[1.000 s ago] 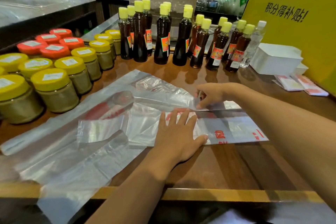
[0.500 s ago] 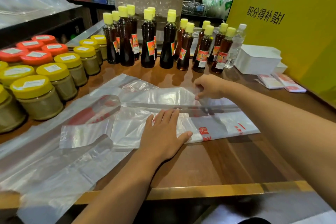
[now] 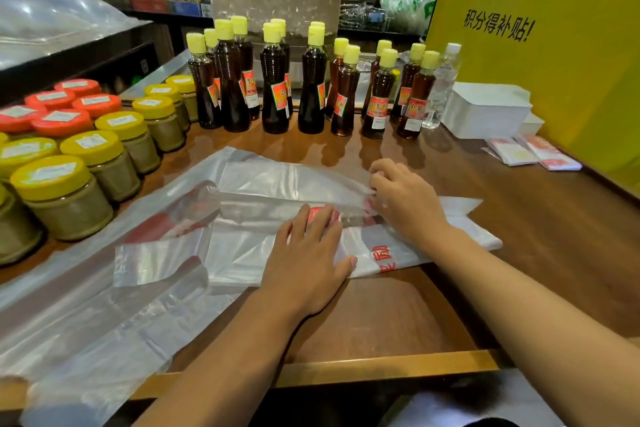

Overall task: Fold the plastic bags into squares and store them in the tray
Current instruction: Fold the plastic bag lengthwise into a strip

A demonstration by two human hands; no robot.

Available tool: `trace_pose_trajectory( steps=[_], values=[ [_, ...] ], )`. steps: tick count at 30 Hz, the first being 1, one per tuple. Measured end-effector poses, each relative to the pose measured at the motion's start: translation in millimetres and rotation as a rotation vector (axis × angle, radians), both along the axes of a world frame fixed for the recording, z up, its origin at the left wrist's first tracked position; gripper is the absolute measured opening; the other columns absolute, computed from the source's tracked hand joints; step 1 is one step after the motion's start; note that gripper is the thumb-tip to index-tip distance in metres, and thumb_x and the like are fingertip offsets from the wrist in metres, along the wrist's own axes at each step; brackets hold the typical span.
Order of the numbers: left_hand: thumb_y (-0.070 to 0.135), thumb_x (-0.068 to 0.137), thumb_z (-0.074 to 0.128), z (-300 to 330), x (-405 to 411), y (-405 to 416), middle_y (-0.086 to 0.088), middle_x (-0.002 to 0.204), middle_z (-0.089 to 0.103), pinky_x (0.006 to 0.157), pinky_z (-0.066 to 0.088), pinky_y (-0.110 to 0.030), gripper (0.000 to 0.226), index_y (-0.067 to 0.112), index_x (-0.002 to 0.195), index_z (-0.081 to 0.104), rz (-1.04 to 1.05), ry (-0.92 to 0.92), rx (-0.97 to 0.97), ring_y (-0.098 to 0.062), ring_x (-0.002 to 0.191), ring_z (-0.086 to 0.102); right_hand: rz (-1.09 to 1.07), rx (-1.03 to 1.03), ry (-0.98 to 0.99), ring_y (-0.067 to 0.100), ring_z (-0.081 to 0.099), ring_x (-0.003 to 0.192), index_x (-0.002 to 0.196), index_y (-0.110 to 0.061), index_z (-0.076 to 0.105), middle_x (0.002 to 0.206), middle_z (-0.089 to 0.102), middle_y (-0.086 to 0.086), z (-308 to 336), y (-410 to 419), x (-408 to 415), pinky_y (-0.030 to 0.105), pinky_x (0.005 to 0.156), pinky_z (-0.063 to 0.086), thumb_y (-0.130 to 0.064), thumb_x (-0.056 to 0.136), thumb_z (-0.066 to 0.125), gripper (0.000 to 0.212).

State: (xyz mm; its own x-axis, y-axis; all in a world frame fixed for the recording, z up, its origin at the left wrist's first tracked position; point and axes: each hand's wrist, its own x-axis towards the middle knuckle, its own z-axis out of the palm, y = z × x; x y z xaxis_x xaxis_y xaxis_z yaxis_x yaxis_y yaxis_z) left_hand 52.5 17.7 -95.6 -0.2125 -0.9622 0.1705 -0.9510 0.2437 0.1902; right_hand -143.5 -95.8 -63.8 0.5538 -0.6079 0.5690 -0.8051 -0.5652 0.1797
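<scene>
Wooden counter (image 3: 398, 315) w/ jars (image 3: 62, 198), bottles (image 3: 273, 87); left hand (image 3: 304, 263) flat, right hand (image 3: 405, 201) pinching plastic bag (image 3: 242, 250).

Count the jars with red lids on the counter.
5 red-lidded jars, clustered at the far left behind the yellow-lidded ones. More may be hidden beyond the left edge.

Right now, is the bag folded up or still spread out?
Partly folded: bag lies as a long strip, not a square. Left hand presses it flat.
</scene>
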Motion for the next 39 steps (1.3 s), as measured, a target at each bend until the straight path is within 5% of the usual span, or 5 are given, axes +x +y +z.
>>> trace_pose_trajectory(
  steps=[8, 13, 19, 31, 39],
  values=[
    [0.066, 0.099, 0.023, 0, 4, 3, 0.008, 0.169, -0.006, 0.125, 0.001, -0.043, 0.073, 0.032, 0.161, 0.002, 0.001, -0.026, 0.117, -0.016, 0.155, -0.010, -0.190, 0.009, -0.197, 0.026, 0.054, 0.077, 0.080, -0.017, 0.061, 0.077, 0.064, 0.000, -12, -20, 12, 0.036, 0.073, 0.029, -0.018, 0.087, 0.070, 0.012],
    [0.064, 0.099, 0.031, 16, 2, 3, 0.008, 0.169, -0.002, 0.123, 0.000, -0.044, 0.074, 0.032, 0.160, 0.004, 0.006, -0.052, 0.210, -0.018, 0.155, -0.004, -0.137, 0.021, -0.255, 0.028, 0.054, 0.078, 0.079, -0.017, 0.058, 0.077, 0.062, 0.002, -18, -24, 14, 0.039, 0.077, 0.034, -0.017, 0.086, 0.072, 0.016],
    [0.053, 0.103, 0.034, 26, -22, -27, 0.005, 0.165, 0.017, 0.122, 0.004, -0.047, 0.053, 0.033, 0.152, 0.027, -0.053, -0.134, -0.007, -0.023, 0.152, 0.010, -0.068, 0.041, -0.266, 0.028, 0.052, 0.080, 0.083, -0.016, 0.057, 0.083, 0.057, 0.004, -20, -25, 12, 0.039, 0.073, 0.038, -0.017, 0.084, 0.070, 0.013],
    [0.066, 0.101, 0.015, 0, -3, -44, 0.012, 0.169, -0.006, 0.126, -0.004, -0.050, 0.067, 0.038, 0.160, 0.004, 0.008, -0.103, 0.141, -0.017, 0.156, -0.009, -0.084, 0.223, -0.183, 0.024, 0.057, 0.087, 0.091, -0.020, 0.065, 0.083, 0.065, -0.002, 10, -19, -2, 0.036, 0.083, 0.032, -0.023, 0.093, 0.069, 0.005],
    [0.059, 0.096, 0.028, 2, -1, -39, 0.004, 0.145, 0.040, 0.111, 0.028, -0.037, 0.056, 0.026, 0.139, 0.045, 0.061, -0.011, -0.068, -0.020, 0.134, 0.035, -0.019, 0.132, 0.003, 0.025, 0.052, 0.063, 0.073, -0.018, 0.059, 0.068, 0.059, 0.000, 13, 20, -11, 0.029, 0.064, 0.030, -0.003, 0.072, 0.081, 0.026]
  ],
)
